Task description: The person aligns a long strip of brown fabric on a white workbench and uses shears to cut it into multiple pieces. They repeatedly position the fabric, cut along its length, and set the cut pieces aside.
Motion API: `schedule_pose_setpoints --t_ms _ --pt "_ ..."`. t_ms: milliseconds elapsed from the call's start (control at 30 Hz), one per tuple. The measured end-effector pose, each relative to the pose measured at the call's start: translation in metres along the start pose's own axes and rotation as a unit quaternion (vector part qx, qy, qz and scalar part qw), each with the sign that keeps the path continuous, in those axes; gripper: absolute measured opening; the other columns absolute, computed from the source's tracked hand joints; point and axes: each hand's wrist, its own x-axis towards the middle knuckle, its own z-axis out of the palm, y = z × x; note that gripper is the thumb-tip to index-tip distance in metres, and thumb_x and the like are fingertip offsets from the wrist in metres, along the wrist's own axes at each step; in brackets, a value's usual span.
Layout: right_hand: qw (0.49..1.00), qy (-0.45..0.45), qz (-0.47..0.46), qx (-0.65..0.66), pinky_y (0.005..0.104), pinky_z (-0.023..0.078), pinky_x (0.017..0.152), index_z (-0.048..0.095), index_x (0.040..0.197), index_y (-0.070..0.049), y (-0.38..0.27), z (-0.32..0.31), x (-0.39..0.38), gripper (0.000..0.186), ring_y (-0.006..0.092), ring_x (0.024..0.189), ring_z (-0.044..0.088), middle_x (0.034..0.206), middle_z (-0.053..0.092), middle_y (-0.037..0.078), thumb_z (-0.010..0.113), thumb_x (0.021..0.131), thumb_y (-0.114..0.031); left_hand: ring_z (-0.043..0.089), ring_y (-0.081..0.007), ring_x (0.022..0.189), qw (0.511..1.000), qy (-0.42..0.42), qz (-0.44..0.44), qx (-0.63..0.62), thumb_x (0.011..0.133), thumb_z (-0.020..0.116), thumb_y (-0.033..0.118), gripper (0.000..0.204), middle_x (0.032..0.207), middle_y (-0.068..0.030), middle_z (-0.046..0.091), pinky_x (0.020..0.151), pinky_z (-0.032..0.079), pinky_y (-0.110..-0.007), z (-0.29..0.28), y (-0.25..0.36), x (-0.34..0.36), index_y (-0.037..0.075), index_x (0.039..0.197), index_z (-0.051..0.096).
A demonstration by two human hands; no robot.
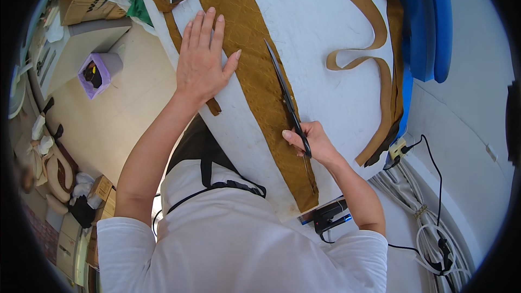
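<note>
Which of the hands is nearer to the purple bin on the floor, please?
Left. The left hand lies flat on the table beside the purple bin; the right hand holds scissors farther away.

- Left hand (203, 59) lies flat, pressing brown quilted fabric (255, 76) onto white table (320, 27).
- Right hand (312, 142) grips black scissors (286, 97), blades along the fabric.

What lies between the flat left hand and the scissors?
In the head view, only the brown quilted fabric lies between the left hand and the scissors, spread on the white table.
</note>
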Motion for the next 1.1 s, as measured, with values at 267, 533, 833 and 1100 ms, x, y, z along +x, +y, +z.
schedule_pose_setpoints --t_ms 267,533,833,1100 --pt "0.999 0.029 -0.014 -0.032 0.0243 0.043 0.046 0.058 0.065 -0.007 -0.038 0.006 0.008 0.054 0.0079 0.048 0.049 0.056 0.049 -0.003 0.084 0.084 -0.051 0.028 -0.0389 0.151 1.000 -0.012 -0.007 -0.020 0.095 0.064 0.036 0.073 0.163 -0.0195 0.033 0.125 0.022 -0.051 -0.001 -0.001 -0.001 -0.001 0.153 0.040" --pt "0.999 0.021 -0.006 -0.038 0.0246 0.043 0.046 0.059 0.066 -0.007 -0.037 0.001 0.013 0.053 0.0081 0.047 0.049 0.056 0.051 -0.002 0.085 0.084 -0.050 0.029 -0.0383 0.151 1.000 -0.021 -0.007 -0.022 0.095 0.064 0.037 0.074 0.162 -0.0211 0.034 0.125 0.022 -0.051 -0.002 -0.001 0.001 -0.002 0.152 0.040" --pt "0.999 0.019 -0.027 -0.040 0.0247 0.042 0.046 0.059 0.066 -0.007 -0.065 0.007 0.027 0.055 0.0079 0.048 0.050 0.056 0.052 -0.001 0.083 0.085 -0.053 0.029 -0.0385 0.151 0.999 -0.029 -0.006 -0.021 0.095 0.063 0.040 0.075 0.161 -0.0221 0.034 0.125 0.021 -0.052 -0.002 -0.002 0.000 -0.004 0.152 0.040" --pt "1.000 -0.018 -0.004 -0.020 0.0256 0.042 0.049 0.057 0.066 -0.008 -0.070 0.005 0.024 0.053 0.0090 0.052 0.050 0.060 0.054 -0.001 0.079 0.089 -0.050 0.028 -0.0404 0.152 0.998 -0.044 -0.015 -0.037 0.094 0.066 0.034 0.075 0.162 -0.0233 0.032 0.124 0.022 -0.053 -0.005 -0.001 0.001 -0.004 0.152 0.039"
